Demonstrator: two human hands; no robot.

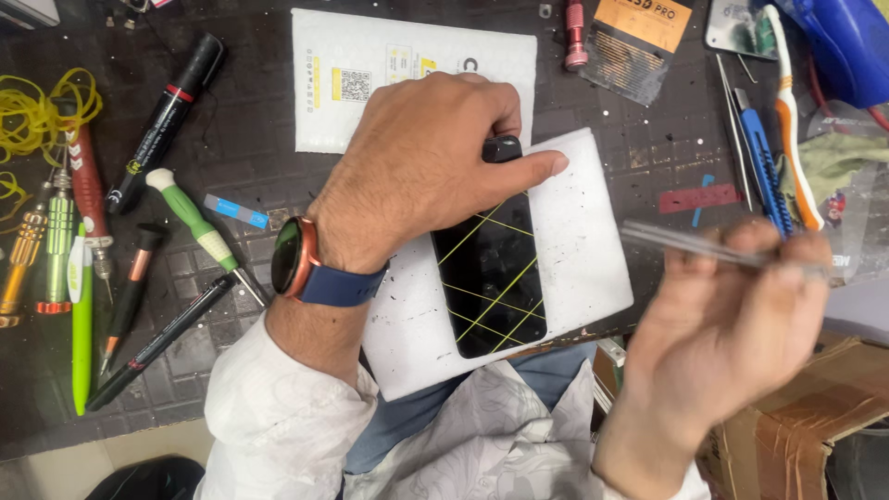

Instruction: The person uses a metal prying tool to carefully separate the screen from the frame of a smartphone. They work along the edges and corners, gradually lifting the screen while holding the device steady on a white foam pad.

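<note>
Head cam, one view: looks steeply down, close over dark work mat [648, 148].

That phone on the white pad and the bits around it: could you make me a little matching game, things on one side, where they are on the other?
Things:
1. phone
2. watch
3. tweezers
4. toothbrush

Places:
A. held in the right hand
B. lying at the far right of the mat, beside a blue cutter
C. on the white pad, criss-crossed by yellow bands, under the left hand
D. on the left wrist, on a blue strap

Pairs: 1-C, 2-D, 3-A, 4-B
</note>
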